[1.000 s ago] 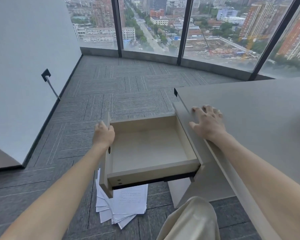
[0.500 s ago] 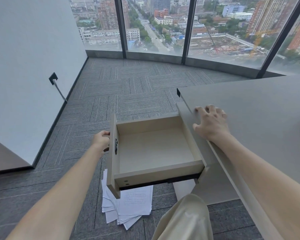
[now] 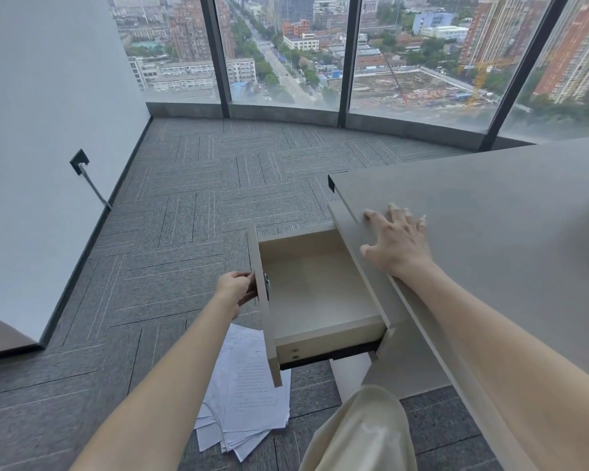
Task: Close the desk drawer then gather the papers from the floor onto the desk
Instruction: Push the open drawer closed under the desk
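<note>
Two hands busy | step 1, drawer closing | pale wood drawer (image 3: 320, 294) mid-frame, open | left hand (image 3: 236, 288) curled on its front | right hand (image 3: 397, 244) flat, splayed on grey desk top (image 3: 490, 205) | next: push shut, judged | white paper sheets (image 3: 249, 399) on grey carpet floor (image 3: 184, 215), bottom centre.

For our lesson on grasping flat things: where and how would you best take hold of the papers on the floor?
Probably the papers at their fanned near edge, coming from above on the side away from the drawer. The sheets lie flat, so only the offset corners offer a lip to slide fingers under; the open drawer overhangs the far end.
</note>
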